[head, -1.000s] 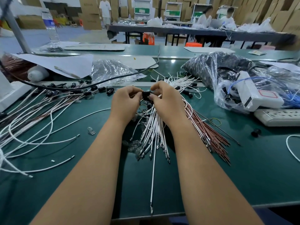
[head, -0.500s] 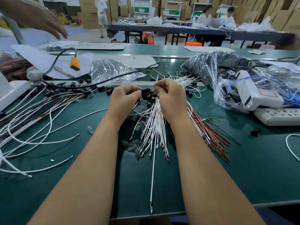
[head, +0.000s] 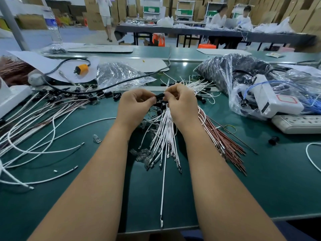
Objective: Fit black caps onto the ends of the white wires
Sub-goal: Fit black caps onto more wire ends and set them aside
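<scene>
- Currently both hands meet above the green bench mat (head: 260, 171), over the near end of the bundle of thin white insulated wires (head: 163, 134).
- Left hand (head: 134, 106): fingers curled, thumb and forefinger pinching the left end of a small black cylindrical plastic cap (head: 159, 96).
- Right hand (head: 182, 106): fingers curled, fingertips (head: 168, 95) pinching at the cap's right end. Judged to hold a wire end there; the wire itself is hidden behind the fingers, so cannot confirm.
- Key relation: the cap lies between the 2 sets of fingertips, touching both, with its long axis running roughly left-right across the view, slightly tilted. Neither hand is nearer; each holds 1 end.
- Judgement: the step in hand is seating a wire end into the cap. The next move likely calls for a push along that left-right axis, hands closing toward each other, with wire and cap bore kept in line.
- Risk, as judged: an off-axis push could buckle the thin wire or miss the bore.
- More loose black caps (head: 162, 105) lie just below the hands on the bundle.
- Wires with caps already fitted (head: 60, 98) lie fanned out to the left, well apart from the hands.
- Brown-red wires (head: 224, 141) lie just right of the white bundle, uncapped at the near ends.
</scene>
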